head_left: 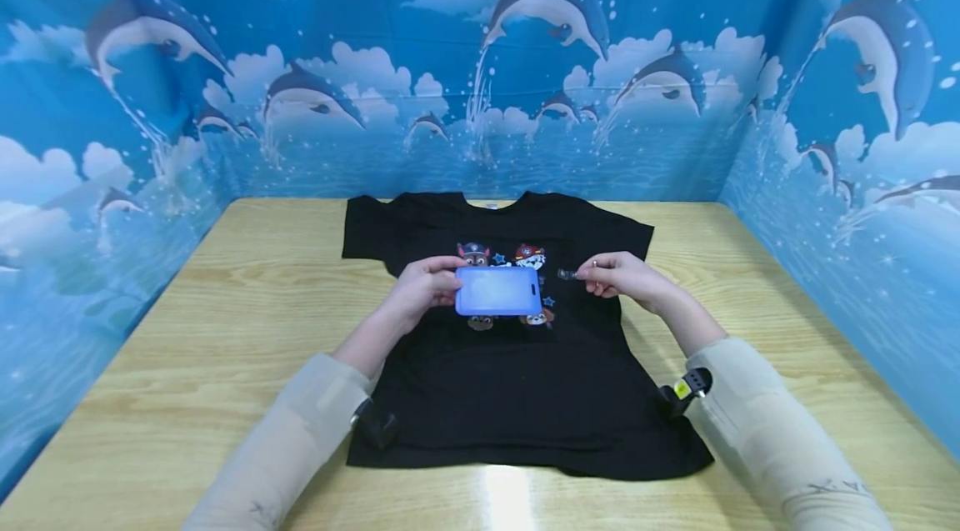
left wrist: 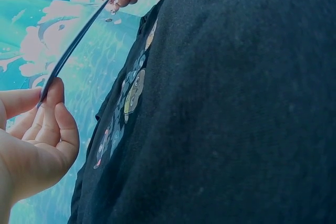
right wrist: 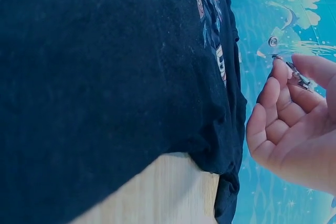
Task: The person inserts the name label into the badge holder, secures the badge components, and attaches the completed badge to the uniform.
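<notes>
My left hand [head_left: 420, 291] pinches a blue badge holder [head_left: 497, 292] by its left end, between thumb and fingers. The holder is flat, with a small slot at its right end, and shows edge-on in the left wrist view. To the right of it, my right hand [head_left: 624, 274] pinches a small badge clip [right wrist: 300, 80] with metal parts and a clear strap. The strap's end points toward the slot, a short gap apart. Both hands are over a black T-shirt [head_left: 502, 398] with cartoon dogs printed on its chest, spread out with the collar at the far side.
The shirt lies on a wood-grain table [head_left: 262, 298]. A blue dolphin-print curtain [head_left: 420, 131] stands along the back and both sides. Each sleeve carries a strapped-on wrist camera [head_left: 678, 392].
</notes>
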A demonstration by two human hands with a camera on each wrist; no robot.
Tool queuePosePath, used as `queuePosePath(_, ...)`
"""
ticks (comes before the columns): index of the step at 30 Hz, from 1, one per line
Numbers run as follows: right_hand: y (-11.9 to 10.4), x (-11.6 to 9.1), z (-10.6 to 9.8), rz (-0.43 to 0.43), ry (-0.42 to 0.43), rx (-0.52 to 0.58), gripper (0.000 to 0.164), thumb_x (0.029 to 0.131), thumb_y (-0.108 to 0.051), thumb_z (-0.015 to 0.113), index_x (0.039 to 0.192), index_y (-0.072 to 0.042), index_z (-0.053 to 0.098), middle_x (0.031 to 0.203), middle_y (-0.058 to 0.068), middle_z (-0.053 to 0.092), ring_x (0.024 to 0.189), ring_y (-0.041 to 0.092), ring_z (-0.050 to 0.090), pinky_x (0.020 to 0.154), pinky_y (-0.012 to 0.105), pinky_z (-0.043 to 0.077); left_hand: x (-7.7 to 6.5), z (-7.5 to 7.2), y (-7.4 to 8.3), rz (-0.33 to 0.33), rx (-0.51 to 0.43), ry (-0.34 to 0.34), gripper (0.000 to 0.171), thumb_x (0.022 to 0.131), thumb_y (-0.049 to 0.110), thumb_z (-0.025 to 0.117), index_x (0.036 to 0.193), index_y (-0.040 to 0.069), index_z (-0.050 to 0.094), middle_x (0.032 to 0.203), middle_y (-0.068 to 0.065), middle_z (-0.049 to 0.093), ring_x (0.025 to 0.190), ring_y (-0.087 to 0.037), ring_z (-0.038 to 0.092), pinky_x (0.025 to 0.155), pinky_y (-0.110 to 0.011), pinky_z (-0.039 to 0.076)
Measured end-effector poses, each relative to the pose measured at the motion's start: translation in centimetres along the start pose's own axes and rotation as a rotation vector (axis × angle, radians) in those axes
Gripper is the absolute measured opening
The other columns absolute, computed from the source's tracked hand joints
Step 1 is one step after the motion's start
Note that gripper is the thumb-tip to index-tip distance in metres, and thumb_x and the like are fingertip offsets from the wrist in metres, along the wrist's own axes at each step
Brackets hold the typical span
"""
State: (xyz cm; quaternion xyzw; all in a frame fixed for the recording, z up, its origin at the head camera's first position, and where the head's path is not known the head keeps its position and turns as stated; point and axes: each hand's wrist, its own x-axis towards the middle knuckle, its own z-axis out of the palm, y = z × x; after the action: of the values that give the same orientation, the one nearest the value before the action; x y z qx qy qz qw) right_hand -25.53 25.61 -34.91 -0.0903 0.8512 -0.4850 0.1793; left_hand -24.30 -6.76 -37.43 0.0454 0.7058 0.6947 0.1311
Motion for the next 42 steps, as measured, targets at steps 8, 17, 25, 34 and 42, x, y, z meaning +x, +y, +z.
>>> queuePosePath(8, 0.2, 0.1, 0.0, 0.004, 0.017, -0.026, 0.035, 0.093, -0.017, 0.054, 0.114, 0.011, 0.052, 0.082, 0.003, 0.06, 0.077, 0.017, 0.055, 0.074, 0.035, 0.046, 0.1, 0.0, -0.1, -0.001, 0.006, -0.001, 0.039, 0.086, 0.004, 0.056, 0.125, -0.002, 0.054, 0.089, -0.006, 0.062, 0.074, -0.017, 0.058, 0.071, -0.03, 0.048)
queuePosePath(17, 0.3, 0.1, 0.2, 0.01, 0.01, -0.032, 0.035, 0.093, -0.019, 0.055, 0.111, 0.011, 0.052, 0.085, 0.004, 0.062, 0.085, 0.026, 0.056, 0.078, 0.039, 0.045, 0.0, 0.0, -0.1, 0.01, 0.006, -0.008, 0.04, 0.086, 0.003, 0.055, 0.125, -0.003, 0.053, 0.088, -0.005, 0.063, 0.073, -0.016, 0.058, 0.069, -0.028, 0.048)
queuePosePath(25, 0.2, 0.2, 0.4, 0.023, 0.034, 0.001, 0.039, 0.094, -0.021, 0.054, 0.116, 0.01, 0.05, 0.088, 0.004, 0.063, 0.088, 0.029, 0.057, 0.079, 0.038, 0.046, 0.1, 0.1, -0.1, 0.019, 0.012, -0.003, 0.038, 0.086, 0.004, 0.055, 0.124, -0.002, 0.054, 0.091, -0.007, 0.063, 0.074, -0.017, 0.058, 0.072, -0.031, 0.049)
queuePosePath(34, -0.6, 0.5, 1.1, 0.049, 0.112, 0.064, 0.039, 0.094, -0.019, 0.052, 0.119, 0.011, 0.049, 0.085, 0.0, 0.064, 0.088, 0.028, 0.059, 0.078, 0.036, 0.048, 0.1, 0.0, 0.0, 0.018, 0.013, -0.007, 0.038, 0.088, 0.004, 0.055, 0.126, 0.0, 0.053, 0.094, -0.008, 0.063, 0.077, -0.017, 0.059, 0.076, -0.033, 0.048)
queuePosePath(42, -1.1, 0.9, 2.0, 0.054, 0.14, 0.159, 0.04, 0.094, -0.022, 0.053, 0.12, 0.009, 0.048, 0.085, 0.0, 0.063, 0.08, 0.018, 0.059, 0.071, 0.029, 0.048, 0.2, 0.0, 0.0, 0.014, 0.006, -0.007, 0.039, 0.088, 0.003, 0.055, 0.127, 0.0, 0.053, 0.091, -0.006, 0.062, 0.076, -0.017, 0.058, 0.075, -0.032, 0.048)
